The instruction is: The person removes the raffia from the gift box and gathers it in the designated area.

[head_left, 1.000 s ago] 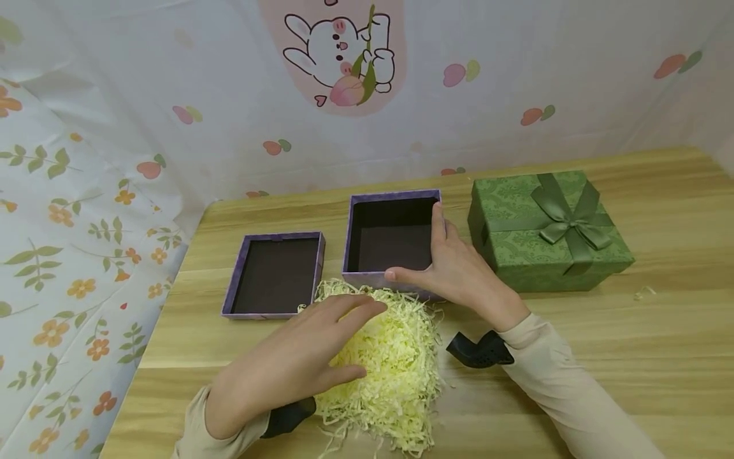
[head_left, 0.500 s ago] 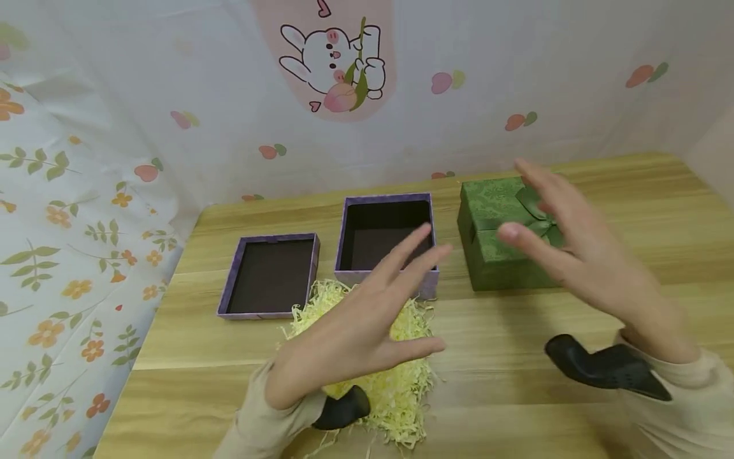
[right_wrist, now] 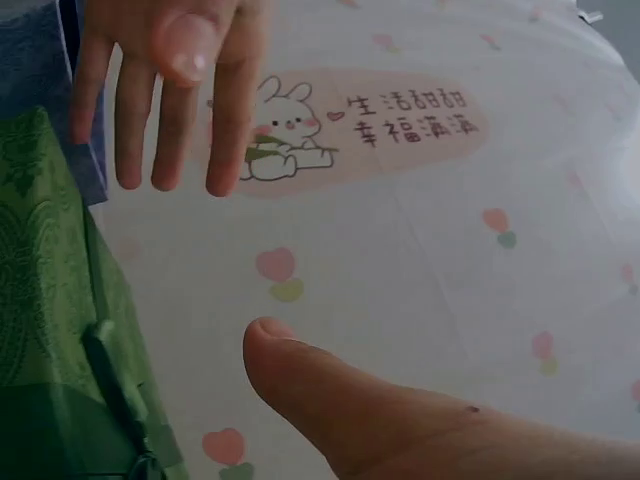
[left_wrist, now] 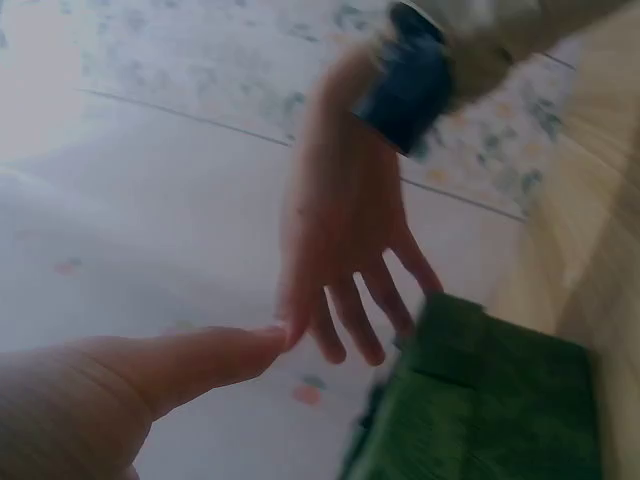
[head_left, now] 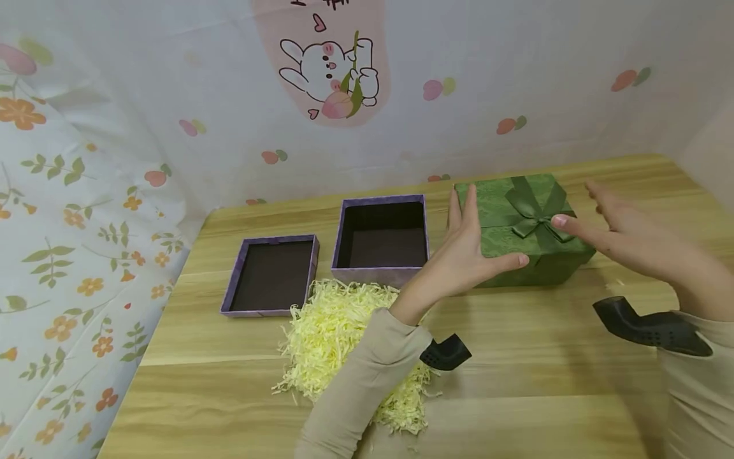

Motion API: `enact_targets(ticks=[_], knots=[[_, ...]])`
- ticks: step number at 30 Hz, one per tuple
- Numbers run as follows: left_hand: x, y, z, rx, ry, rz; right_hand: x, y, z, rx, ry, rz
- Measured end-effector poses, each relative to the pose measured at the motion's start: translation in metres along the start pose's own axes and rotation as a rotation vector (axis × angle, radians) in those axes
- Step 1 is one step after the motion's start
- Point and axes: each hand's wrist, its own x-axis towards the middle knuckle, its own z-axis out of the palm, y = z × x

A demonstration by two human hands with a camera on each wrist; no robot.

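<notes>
A green patterned gift box (head_left: 499, 239) with a ribbon bow (head_left: 536, 220) stands at the right of the table. My left hand (head_left: 459, 255) is at the box's left side, fingers straight and thumb spread across its front in the head view. On the other side, my right hand (head_left: 642, 242) hovers with fingers extended, its thumb overlapping the box's edge near the bow. The right wrist view has the box (right_wrist: 40, 300) at the left, with the left hand (right_wrist: 180, 90) above and beyond it. Neither hand grips anything.
Left of the green box sits a purple box base (head_left: 381, 242) with a black inside. Its shallow lid (head_left: 272, 274) lies further left, open side up. Yellow shredded paper (head_left: 332, 331) is heaped in front, partly under the left sleeve. A printed cloth (head_left: 229, 95) hangs behind the table.
My right hand has left the purple box base and moved right, to the green box's far side. My left hand has moved from over the shredded paper to the green box's left side.
</notes>
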Motion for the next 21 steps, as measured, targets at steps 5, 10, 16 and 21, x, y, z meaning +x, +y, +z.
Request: enact_targets(ticks=[5, 10, 16, 21], knots=[[0.007, -0.013, 0.004, 0.015, -0.070, -0.072, 0.010, 0.001, 0.008, -0.007, -0.145, 0.037], [0.009, -0.016, 0.002, 0.036, -0.120, -0.090, 0.012, 0.001, 0.008, 0.003, -0.137, 0.032], [0.011, -0.022, 0.002, 0.052, -0.151, -0.119, 0.016, 0.004, 0.008, 0.022, -0.136, 0.047], [0.012, -0.026, 0.003, 0.042, -0.156, -0.119, 0.020, 0.009, 0.011, 0.074, -0.132, 0.035]])
